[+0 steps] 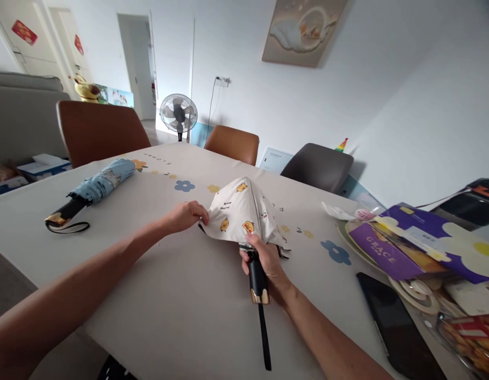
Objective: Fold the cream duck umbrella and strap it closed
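Above the middle of the table [169, 301] there is a white folding umbrella [238, 207] with yellow duck prints, its canopy loose and partly spread, and its black handle [257, 277] points toward the person, with a black wrist strap [264, 338] hanging from the end. The left hand [193, 212] pinches the canopy's left edge, while the right hand [266, 258] is closed around the top of the handle, though its fingers behind are hidden, so their exact placement I cannot tell. On the left lies a blue folded umbrella [104, 182], and on the right a black smartphone [398, 327], near a purple box [381, 248].
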Demonstrator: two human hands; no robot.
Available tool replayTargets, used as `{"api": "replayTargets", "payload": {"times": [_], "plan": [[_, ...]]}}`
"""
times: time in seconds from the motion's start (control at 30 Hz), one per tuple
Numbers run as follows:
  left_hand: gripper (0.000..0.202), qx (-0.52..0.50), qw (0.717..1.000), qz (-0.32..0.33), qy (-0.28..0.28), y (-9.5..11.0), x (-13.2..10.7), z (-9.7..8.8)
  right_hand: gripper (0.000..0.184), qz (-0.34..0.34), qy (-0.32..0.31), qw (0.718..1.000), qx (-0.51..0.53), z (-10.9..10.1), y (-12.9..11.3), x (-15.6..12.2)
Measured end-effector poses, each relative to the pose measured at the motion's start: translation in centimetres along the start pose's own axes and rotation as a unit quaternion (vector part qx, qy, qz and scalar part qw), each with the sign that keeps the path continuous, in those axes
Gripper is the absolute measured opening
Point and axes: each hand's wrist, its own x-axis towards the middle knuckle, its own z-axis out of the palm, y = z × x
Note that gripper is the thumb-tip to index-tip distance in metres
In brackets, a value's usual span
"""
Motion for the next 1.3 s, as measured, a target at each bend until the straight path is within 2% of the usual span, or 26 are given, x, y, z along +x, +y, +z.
{"api": "replayTargets", "payload": {"times": [0.13,0.2,0.27,0.3,0.37,0.43,0.5,0.57,0.63,0.67,0.73,0.83,0.9,0.97,1.0,1.1,1.2,1.23,1.3], "plan": [[0.033,0.015,0.989,-0.064,0.131,1.9,-0.2,0.3,0.038,-0.013,0.006,1.000,-0.019,0.1,0.3,0.0],[0.028,-0.014,0.986,-0.051,0.161,3.6,-0.4,1.3,0.039,-0.015,0.008,0.999,-0.035,0.1,0.4,0.0],[0.027,-0.045,0.989,0.018,0.140,5.1,-0.3,2.9,0.042,-0.013,0.012,0.999,-0.048,0.1,0.5,0.0],[0.029,-0.039,0.992,0.060,0.106,5.6,-0.1,3.9,0.043,-0.010,0.014,0.998,-0.052,0.1,0.6,0.0],[0.043,-0.021,0.995,0.081,0.059,6.2,0.6,5.9,0.041,-0.010,0.017,0.998,-0.056,0.4,0.8,-0.2],[0.057,-0.015,0.997,0.045,0.056,6.4,1.5,7.5,0.039,-0.009,0.022,0.998,-0.064,0.7,1.0,-0.5],[0.066,-0.049,0.995,-0.020,0.088,6.5,2.4,8.4,0.036,-0.005,0.023,0.997,-0.078,1.0,1.1,-0.8],[0.070,-0.117,0.980,-0.087,0.133,6.9,3.1,8.8,0.034,0.001,0.020,0.996,-0.089,1.2,1.1,-1.0],[0.068,-0.231,0.949,-0.153,0.152,7.4,3.3,8.8,0.032,0.002,0.021,0.996,-0.090,1.3,1.0,-1.1],[0.064,-0.292,0.928,-0.182,0.144,7.6,3.3,8.7,0.031,0.005,0.021,0.996,-0.090,1.4,1.0,-1.2],[0.053,-0.386,0.889,-0.224,0.105,7.9,3.3,8.4,0.031,0.015,0.018,0.996,-0.091,1.5,0.8,-1.2],[0.044,-0.487,0.835,-0.257,0.005,7.7,3.3,7.8,0.034,0.037,0.000,0.995,-0.095,1.8,0.5,-1.5],[0.043,-0.573,0.769,-0.277,-0.056,7.5,3.3,7.5,0.034,0.043,-0.008,0.995,-0.094,1.9,0.2,-1.6],[0.042,-0.633,0.715,-0.287,-0.076,7.4,3.4,7.3,0.033,0.045,-0.014,0.995,-0.089,1.9,0.0,-1.7],[0.041,-0.643,0.707,-0.287,-0.067,7.4,3.4,7.2,0.032,0.045,-0.016,0.995,-0.086,1.9,-0.1,-1.7],[0.039,-0.636,0.722,-0.273,0.008,7.8,3.7,6.8,0.030,0.037,-0.016,0.997,-0.061,1.8,-0.2,-1.5],[0.041,-0.611,0.746,-0.250,0.082,8.2,4.0,6.5,0.039,0.023,-0.015,1.000,-0.012,1.8,-0.2,-1.3],[0.042,-0.608,0.749,-0.250,0.084,8.2,4.0,6.4,0.042,0.023,-0.024,0.999,0.003,1.8,-0.2,-1.3],[0.043,-0.608,0.744,-0.274,0.047,8.3,3.8,6.4,0.043,0.040,-0.068,0.997,0.020,1.8,-0.1,-1.5]]}}
